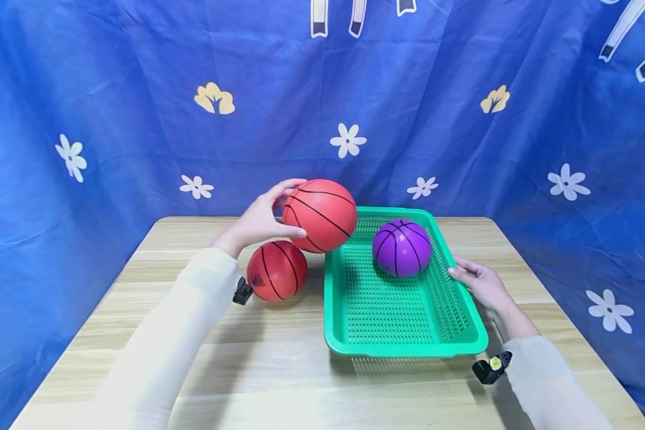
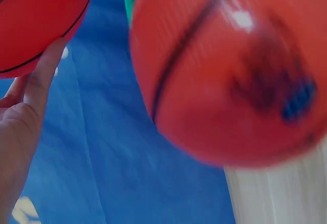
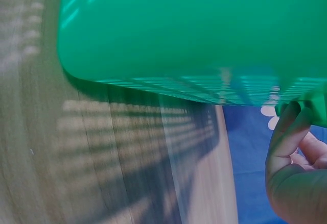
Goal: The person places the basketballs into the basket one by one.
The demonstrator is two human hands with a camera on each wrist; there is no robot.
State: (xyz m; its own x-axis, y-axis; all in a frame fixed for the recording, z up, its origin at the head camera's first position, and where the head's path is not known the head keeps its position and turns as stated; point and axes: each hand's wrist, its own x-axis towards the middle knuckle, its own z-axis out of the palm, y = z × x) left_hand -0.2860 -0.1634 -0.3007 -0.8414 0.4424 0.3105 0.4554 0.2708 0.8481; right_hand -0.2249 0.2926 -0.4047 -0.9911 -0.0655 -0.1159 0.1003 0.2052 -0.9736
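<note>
In the head view my left hand (image 1: 263,218) grips a red basketball (image 1: 322,216) from its left side, thumb below and fingers over the top. The ball hangs above the left rim of a green plastic basket (image 1: 330,316). A second red basketball (image 1: 277,270) sits on the table just under my left wrist; it looms large and blurred in the left wrist view. Inside the basket, toward the back right, lies a purple basketball (image 1: 402,248). My right hand (image 1: 484,286) pinches the basket's right rim, thumb on top and fingers curled beneath, also visible in the right wrist view.
The wooden table (image 1: 279,382) carries the basket right of centre. Behind and at both sides hangs a blue curtain (image 1: 279,119) with white flowers, close to the table's edges. A small black camera (image 1: 491,367) is on the right wrist, another (image 1: 242,291) on the left.
</note>
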